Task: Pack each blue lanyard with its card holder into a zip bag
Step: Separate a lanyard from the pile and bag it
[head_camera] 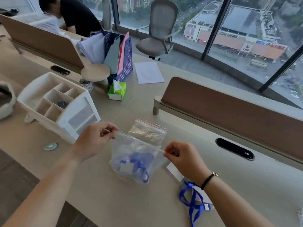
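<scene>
1. Zip bag (137, 154), clear plastic, is held just above the desk (114, 202); it contains a blue lanyard (139, 166) with its card holder (125, 168).
2. Left hand (95, 140) pinches the left end of the bag's top edge between thumb and fingertips.
3. Right hand (183, 157) pinches the right end likewise.
4. Second zip bag (147, 132) lies flat behind the first.
5. Another lanyard (191, 200) lies loose on the desk under the right wrist.
6. White organizer (57, 102) holds a small blue item in one compartment.

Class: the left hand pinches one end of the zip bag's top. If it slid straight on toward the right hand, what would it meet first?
Probably the right hand, which pinches the other end of the zip bag; only the bag's top edge lies between it and the left hand.
</scene>
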A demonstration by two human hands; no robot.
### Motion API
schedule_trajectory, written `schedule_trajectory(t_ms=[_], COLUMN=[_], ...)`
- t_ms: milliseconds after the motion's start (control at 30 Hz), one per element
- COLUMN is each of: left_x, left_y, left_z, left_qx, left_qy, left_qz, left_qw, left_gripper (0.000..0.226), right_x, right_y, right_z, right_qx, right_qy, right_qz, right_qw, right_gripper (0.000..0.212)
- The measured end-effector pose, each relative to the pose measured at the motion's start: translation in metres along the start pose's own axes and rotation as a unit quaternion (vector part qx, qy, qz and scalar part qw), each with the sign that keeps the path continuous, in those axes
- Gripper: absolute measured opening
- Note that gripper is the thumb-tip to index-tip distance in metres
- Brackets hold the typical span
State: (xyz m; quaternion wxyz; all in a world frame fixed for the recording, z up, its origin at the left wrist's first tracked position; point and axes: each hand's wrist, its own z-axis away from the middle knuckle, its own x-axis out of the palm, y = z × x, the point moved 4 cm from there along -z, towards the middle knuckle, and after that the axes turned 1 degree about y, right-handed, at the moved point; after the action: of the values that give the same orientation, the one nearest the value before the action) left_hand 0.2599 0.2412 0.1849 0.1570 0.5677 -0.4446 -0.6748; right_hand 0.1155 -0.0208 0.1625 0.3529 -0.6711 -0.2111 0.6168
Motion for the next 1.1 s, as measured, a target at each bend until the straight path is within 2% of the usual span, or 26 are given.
schedule_trajectory(t_ms=[167, 500, 600, 733, 867, 933, 1033, 1100], left_x=[0.014, 0.087, 0.107, 0.13, 0.152, 0.162, 0.172, 0.178], left_y=[-0.023, -0.068, -0.082, -0.1, -0.121, -0.132, -0.144, -0.151], left_z=[-0.047, -0.137, -0.158, -0.184, -0.187, -0.172, -0.125, -0.085], left_qx=[0.006, -0.052, -0.073, -0.087, -0.11, -0.108, -0.087, -0.045], left_qy=[0.014, 0.066, 0.076, 0.073, 0.037, 0.002, -0.068, -0.111], left_qz=[-0.005, 0.008, 0.025, 0.026, 0.025, -0.023, -0.075, -0.135], left_qw=[1.0, 0.996, 0.994, 0.993, 0.993, 0.994, 0.991, 0.984], left_gripper=[0.022, 0.021, 0.02, 0.02, 0.032, 0.038, 0.039, 0.04], right_x=[0.016, 0.038, 0.047, 0.057, 0.072, 0.08, 0.089, 0.093], right_y=[0.011, 0.075, 0.097, 0.124, 0.148, 0.158, 0.171, 0.18], right_z=[-0.038, -0.119, -0.139, -0.164, -0.183, -0.189, -0.196, -0.198], right_qx=[0.01, 0.129, 0.178, 0.202, 0.239, 0.262, 0.288, 0.303], right_qy=[0.019, 0.053, 0.049, 0.064, 0.058, 0.057, 0.065, 0.069], right_qz=[0.053, 0.026, 0.009, -0.004, -0.029, -0.038, -0.047, -0.049], right_qw=[0.998, 0.99, 0.983, 0.977, 0.969, 0.963, 0.954, 0.949], right_gripper=[0.003, 0.019, 0.015, 0.013, 0.013, 0.013, 0.014, 0.015])
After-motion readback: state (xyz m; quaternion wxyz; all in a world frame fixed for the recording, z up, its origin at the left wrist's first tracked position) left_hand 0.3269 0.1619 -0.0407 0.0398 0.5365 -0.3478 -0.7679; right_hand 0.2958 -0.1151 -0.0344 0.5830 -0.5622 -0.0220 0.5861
